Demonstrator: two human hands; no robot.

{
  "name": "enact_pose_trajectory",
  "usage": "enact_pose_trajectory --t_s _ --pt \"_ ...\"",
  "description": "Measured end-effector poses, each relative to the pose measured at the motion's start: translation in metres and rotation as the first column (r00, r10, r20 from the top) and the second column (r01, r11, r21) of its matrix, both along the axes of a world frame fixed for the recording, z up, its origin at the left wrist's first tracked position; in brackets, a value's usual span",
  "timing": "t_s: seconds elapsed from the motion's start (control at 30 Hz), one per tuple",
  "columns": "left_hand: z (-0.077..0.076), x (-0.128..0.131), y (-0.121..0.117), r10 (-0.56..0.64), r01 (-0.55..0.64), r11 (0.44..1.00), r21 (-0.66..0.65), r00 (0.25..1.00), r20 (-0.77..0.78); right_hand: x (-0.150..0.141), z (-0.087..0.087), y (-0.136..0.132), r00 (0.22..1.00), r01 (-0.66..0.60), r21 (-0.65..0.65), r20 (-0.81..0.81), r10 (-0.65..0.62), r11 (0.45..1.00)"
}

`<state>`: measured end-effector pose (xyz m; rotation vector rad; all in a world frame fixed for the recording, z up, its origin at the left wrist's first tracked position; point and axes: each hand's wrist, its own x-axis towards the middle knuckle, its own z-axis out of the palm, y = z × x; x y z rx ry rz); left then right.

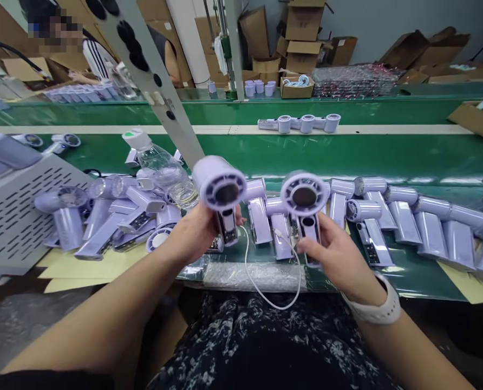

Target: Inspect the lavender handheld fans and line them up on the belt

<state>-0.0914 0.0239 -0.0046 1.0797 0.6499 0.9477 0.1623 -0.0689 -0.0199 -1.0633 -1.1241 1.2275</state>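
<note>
My left hand (196,230) is closed round the handle of a lilac handheld fan (219,187), held upright with its round head facing me. My right hand (333,254) grips the handle of a second lilac fan (304,196), also upright. A white cable (266,281) loops from between the two fans down toward my lap. Both fans hover just above the near edge of the green conveyor belt (387,157).
A row of lilac fans (408,222) lies on the belt to the right, a loose pile (111,216) to the left with a clear water bottle (164,168). A perforated grey panel (18,211) sits far left. A slanted metal bar (156,81) crosses ahead. Another person (91,51) works beyond; cardboard boxes (302,32) stand behind.
</note>
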Motion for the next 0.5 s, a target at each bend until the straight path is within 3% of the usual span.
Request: enact_pose_trajectory --t_s 0.1,0.2,0.33,0.5 --pt "0.005 0.014 -0.009 -0.014 0.017 0.999 -0.043 0.997 0.078 0.008 -0.006 0.002 0.980 0.048 -0.056 -0.191 -0.058 0.997" --pt "0.001 0.038 -0.033 -0.045 0.053 0.998 -0.038 0.980 0.194 0.010 -0.005 -0.002 0.946 0.035 -0.031 -0.321 -0.043 0.999" --pt "-0.009 0.062 -0.050 -0.140 0.159 0.987 -0.035 0.940 0.310 0.008 -0.003 -0.012 0.949 -0.006 -0.001 -0.314 0.005 1.000" --pt "-0.010 0.070 -0.046 -0.176 0.184 0.983 -0.013 0.959 0.224 0.004 -0.011 -0.020 0.943 -0.006 -0.057 -0.334 -0.013 0.998"
